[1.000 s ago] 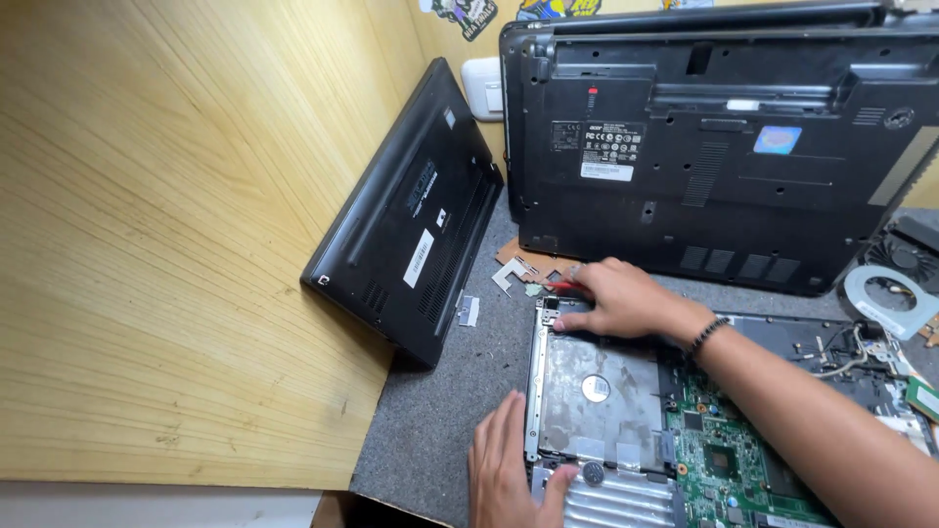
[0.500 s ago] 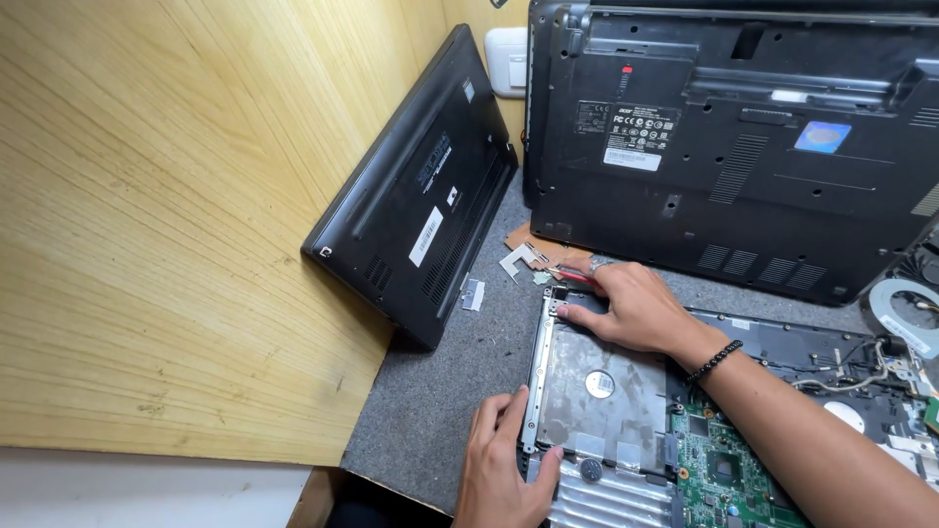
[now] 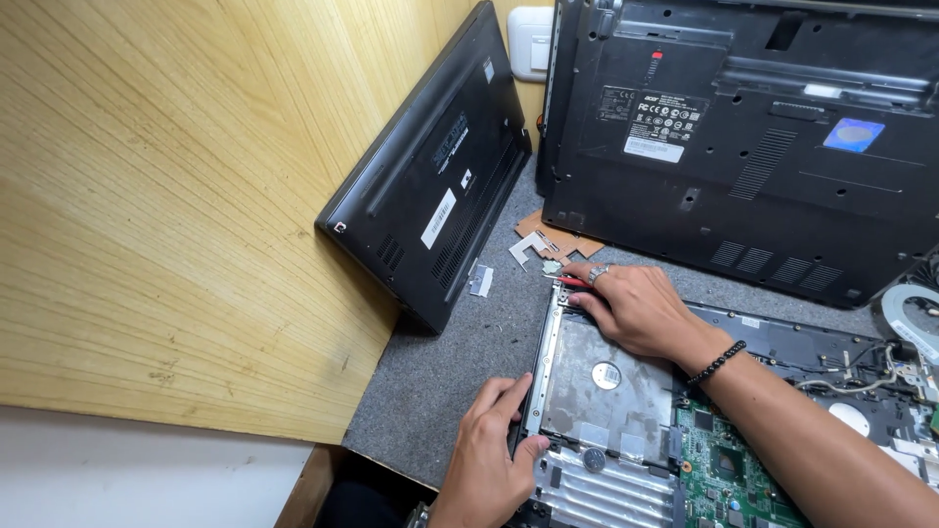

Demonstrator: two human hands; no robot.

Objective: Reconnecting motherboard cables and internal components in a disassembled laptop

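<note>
An opened laptop chassis (image 3: 782, 342) lies on a grey mat, its green circuit board (image 3: 729, 469) bare. In its left bay sits a silver hard drive (image 3: 602, 386) in a metal bracket. My left hand (image 3: 489, 460) rests its fingers against the drive's left edge, thumb on the lower corner. At the drive's top corner my right hand (image 3: 631, 303), with a ring and a bead bracelet, is closed around a red-handled tool (image 3: 572, 282); the tool's tip is hidden.
A black laptop (image 3: 435, 186) leans bottom-out against the wooden wall at left. A larger black laptop (image 3: 753, 127) stands bottom-out at the back. Cardboard scraps (image 3: 548, 240) and small metal pieces lie on the grey mat (image 3: 460, 362). A fan part (image 3: 915, 313) sits at far right.
The view has shifted slightly down and left. Both hands stay at the hard drive, my right hand still working at its top corner.
</note>
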